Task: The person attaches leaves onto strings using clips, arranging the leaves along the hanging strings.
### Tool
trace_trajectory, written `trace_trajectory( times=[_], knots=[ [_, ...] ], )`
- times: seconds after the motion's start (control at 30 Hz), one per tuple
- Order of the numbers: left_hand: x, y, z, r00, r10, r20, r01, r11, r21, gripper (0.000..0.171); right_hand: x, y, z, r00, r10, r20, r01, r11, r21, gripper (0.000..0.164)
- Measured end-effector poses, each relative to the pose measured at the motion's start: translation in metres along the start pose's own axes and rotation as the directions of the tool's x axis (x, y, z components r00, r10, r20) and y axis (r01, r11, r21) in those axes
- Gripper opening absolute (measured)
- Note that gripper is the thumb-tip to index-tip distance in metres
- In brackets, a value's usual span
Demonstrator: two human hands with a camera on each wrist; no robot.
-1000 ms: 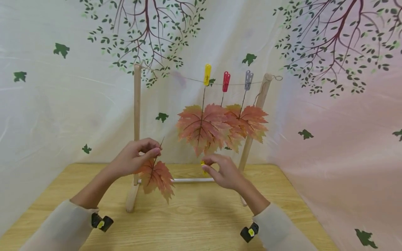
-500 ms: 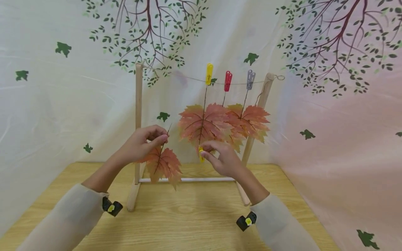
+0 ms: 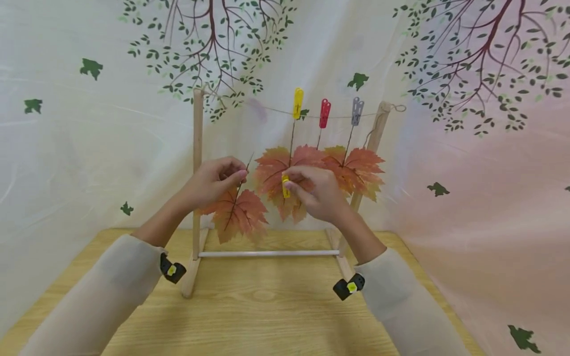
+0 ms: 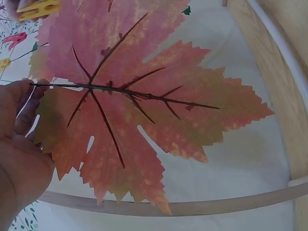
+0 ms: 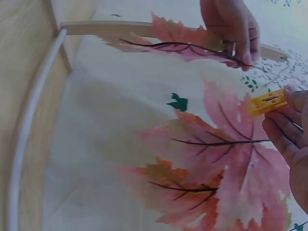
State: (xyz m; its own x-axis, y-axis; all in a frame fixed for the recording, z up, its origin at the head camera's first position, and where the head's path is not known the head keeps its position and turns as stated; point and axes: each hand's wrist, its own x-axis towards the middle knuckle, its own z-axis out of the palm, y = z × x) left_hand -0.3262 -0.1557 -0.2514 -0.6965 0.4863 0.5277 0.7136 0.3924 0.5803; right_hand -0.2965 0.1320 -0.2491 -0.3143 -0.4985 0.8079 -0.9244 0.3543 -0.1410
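Note:
My left hand point(image 3: 218, 183) pinches the dark stem of an orange-red maple leaf point(image 3: 240, 212) between thumb and fingers. The leaf hangs below that hand, and in the left wrist view its blade point(image 4: 144, 110) spreads wide. My right hand point(image 3: 318, 193) pinches a yellow clothespin point(image 3: 286, 187) at one end. That clothespin is in front of a hanging leaf point(image 3: 271, 165); whether they touch I cannot tell. In the right wrist view the clothespin point(image 5: 267, 102) sticks out from the fingertips, clamped on nothing. The two hands are apart.
A string point(image 3: 276, 110) runs between two wooden posts point(image 3: 198, 148). Yellow point(image 3: 298, 104), red point(image 3: 325, 113) and grey clothespins point(image 3: 357, 111) on it hold leaves by their stems, towards the right. A white rod point(image 3: 267, 253) joins the stand's feet on the wooden table point(image 3: 267, 306).
Both hands have risen towards the string. The left hand has also moved right with its leaf, and the right hand has carried the yellow clothespin up in front of the hanging leaves.

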Motion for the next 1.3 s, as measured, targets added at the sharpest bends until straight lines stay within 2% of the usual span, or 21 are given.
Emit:
trace_trajectory(
  times=[0.3,0.6,0.77,0.97,1.3],
  knots=[
    [0.021,0.009,-0.002,0.999,0.035,0.021,-0.036,0.998,0.059,0.020,0.046,-0.005,-0.026,0.999,0.044,-0.008,-0.045,0.998,-0.049,0.020],
    [0.038,0.018,-0.004,0.999,0.004,0.039,-0.006,0.999,0.053,0.022,0.083,-0.007,-0.047,0.998,0.056,-0.019,-0.057,0.995,-0.082,0.020],
    [0.045,0.021,-0.010,1.000,-0.003,0.017,0.001,0.996,0.085,0.019,0.101,-0.007,-0.050,0.997,0.079,-0.028,-0.081,0.991,-0.108,0.019],
    [0.054,0.023,-0.017,0.999,-0.029,-0.018,0.031,0.996,0.084,0.018,0.119,-0.008,-0.052,0.993,0.103,-0.057,-0.109,0.986,-0.123,0.020],
    [0.065,0.029,-0.022,0.997,-0.060,-0.054,0.064,0.994,0.085,0.021,0.136,-0.002,-0.049,0.985,0.149,-0.090,-0.161,0.976,-0.145,0.021]
  ],
)
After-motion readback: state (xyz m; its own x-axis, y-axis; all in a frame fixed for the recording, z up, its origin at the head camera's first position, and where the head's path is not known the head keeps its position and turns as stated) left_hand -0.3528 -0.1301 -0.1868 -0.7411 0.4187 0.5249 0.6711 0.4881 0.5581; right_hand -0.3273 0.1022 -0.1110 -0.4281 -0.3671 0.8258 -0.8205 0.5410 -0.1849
